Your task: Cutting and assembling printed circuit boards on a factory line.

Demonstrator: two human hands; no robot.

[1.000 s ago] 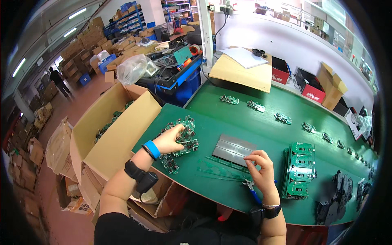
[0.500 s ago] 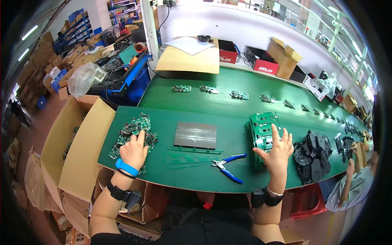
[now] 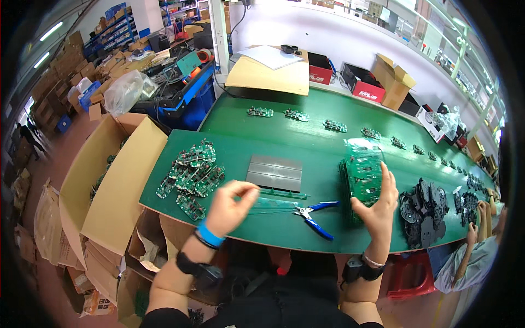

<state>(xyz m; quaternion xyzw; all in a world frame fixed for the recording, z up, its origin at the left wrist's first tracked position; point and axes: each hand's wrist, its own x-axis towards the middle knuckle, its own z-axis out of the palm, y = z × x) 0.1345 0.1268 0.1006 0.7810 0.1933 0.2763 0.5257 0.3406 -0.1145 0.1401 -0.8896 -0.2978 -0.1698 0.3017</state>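
Note:
My right hand (image 3: 381, 198) grips the right edge of a green circuit board panel (image 3: 365, 174) at the top of a stack. The panel's far end is blurred. My left hand (image 3: 231, 206) is over the front of the mat, thumb and fingertips drawn together; whether anything is between them I cannot make out. Beside its fingertips lie thin green board strips (image 3: 284, 193). Behind those is a dark grey ridged block (image 3: 274, 173). Blue-handled cutting pliers (image 3: 316, 217) rest between my hands. Left of my left hand is a pile of small populated circuit boards (image 3: 194, 172).
A row of circuit boards (image 3: 334, 126) runs along the green bench. Black plastic parts (image 3: 422, 210) are heaped right of the stack. An open cardboard box (image 3: 117, 188) stands at the left edge. Another person's arm (image 3: 465, 254) reaches in at far right, above a red stool (image 3: 413, 276).
My left hand has left the pile of small boards and moved right, its fingers closing. My right hand has closed on the top panel. The whole view has shifted slightly.

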